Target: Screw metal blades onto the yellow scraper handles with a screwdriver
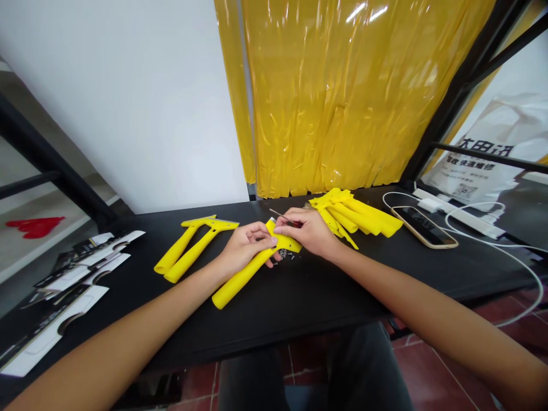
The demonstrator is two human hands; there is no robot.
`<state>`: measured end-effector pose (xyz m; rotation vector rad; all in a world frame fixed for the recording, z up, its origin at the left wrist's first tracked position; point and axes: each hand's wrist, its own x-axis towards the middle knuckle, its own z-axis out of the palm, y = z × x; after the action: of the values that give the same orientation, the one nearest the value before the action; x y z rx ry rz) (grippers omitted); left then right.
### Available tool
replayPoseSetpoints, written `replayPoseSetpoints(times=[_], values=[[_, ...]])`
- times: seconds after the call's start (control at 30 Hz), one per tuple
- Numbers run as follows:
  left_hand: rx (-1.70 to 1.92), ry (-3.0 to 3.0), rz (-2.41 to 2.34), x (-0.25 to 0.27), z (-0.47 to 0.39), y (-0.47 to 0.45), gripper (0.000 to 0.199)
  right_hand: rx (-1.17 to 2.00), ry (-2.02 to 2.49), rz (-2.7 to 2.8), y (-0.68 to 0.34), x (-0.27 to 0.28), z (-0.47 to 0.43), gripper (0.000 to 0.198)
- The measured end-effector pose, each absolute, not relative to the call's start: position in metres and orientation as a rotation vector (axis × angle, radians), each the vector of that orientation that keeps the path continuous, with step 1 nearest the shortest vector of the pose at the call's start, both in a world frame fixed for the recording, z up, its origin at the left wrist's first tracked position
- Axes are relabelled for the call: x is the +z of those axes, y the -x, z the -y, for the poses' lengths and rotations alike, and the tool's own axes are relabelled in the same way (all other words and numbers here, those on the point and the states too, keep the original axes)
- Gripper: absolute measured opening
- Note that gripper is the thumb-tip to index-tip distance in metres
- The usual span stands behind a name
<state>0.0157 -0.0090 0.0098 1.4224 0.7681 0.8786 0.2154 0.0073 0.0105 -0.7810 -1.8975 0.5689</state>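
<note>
My left hand (248,246) is closed around a yellow plastic scraper (240,282), just below its wide head. The scraper's round handle slants toward the table's front edge. Against the scraper head my right hand (310,228) is closed on a thin screwdriver (280,215), its metal shaft pointing up and left and a bit of red handle showing between the fingers. Small loose screws (287,254) lie on the black table beside and partly behind the scraper. Two more yellow scrapers (188,254) rest left of my left hand.
Behind my right hand lies a pile of yellow scraper parts (359,214). A phone (423,226), a white power strip (471,217) and cables occupy the right side. Printed cardboard sleeves (81,291) are stacked at left. A yellow plastic curtain (342,103) hangs behind the table (342,308).
</note>
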Motion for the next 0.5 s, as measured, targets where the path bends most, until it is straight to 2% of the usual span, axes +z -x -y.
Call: replayPoseSetpoints(times=[0.17,0.37,0.5], values=[[0.885,-1.436,-0.756,0.006,0.007,-0.015,0.024,0.637,0.798,1.933,-0.216,0.008,-0.009,0.02],[0.853,-1.48,-0.672,-0.001,0.002,-0.012,0.028,0.753,0.899,1.889,-0.215,0.006,-0.01,0.018],[0.823,-1.493,-0.649,-0.004,0.0,-0.011,0.028,0.932,0.981,1.819,-0.213,0.002,-0.013,0.03]])
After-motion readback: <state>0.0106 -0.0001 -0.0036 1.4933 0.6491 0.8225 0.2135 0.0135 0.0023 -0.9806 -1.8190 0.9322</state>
